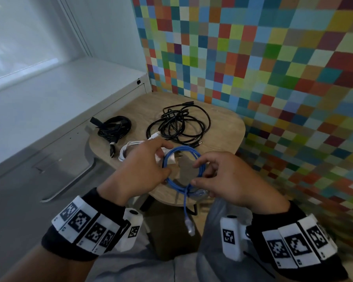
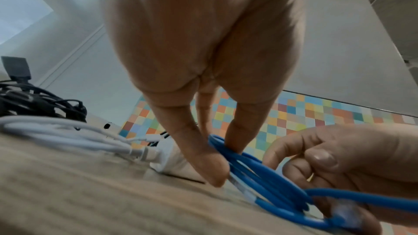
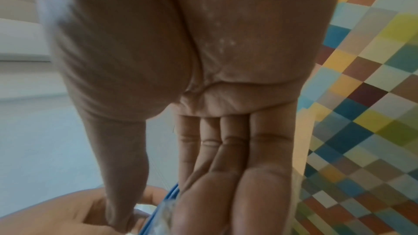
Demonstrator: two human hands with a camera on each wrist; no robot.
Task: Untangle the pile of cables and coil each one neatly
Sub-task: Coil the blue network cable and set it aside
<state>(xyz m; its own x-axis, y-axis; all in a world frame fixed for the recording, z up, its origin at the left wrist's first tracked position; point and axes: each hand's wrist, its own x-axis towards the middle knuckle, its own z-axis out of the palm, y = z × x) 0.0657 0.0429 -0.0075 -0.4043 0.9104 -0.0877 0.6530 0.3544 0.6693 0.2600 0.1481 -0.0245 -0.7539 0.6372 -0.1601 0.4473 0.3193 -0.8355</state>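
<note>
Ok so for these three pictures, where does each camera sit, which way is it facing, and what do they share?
Head: worn on the head, looking forward and down at the round wooden table; both forearms, left hand and right hand show.
Left wrist: under the left palm, looking along its fingers, which pinch the blue coiled cable; white bundled cable behind.
Right wrist: under the right palm, looking along its fingers toward the multicoloured checkered wall.
Shared: all three show the blue cable; each wrist view catches the other hand.
</note>
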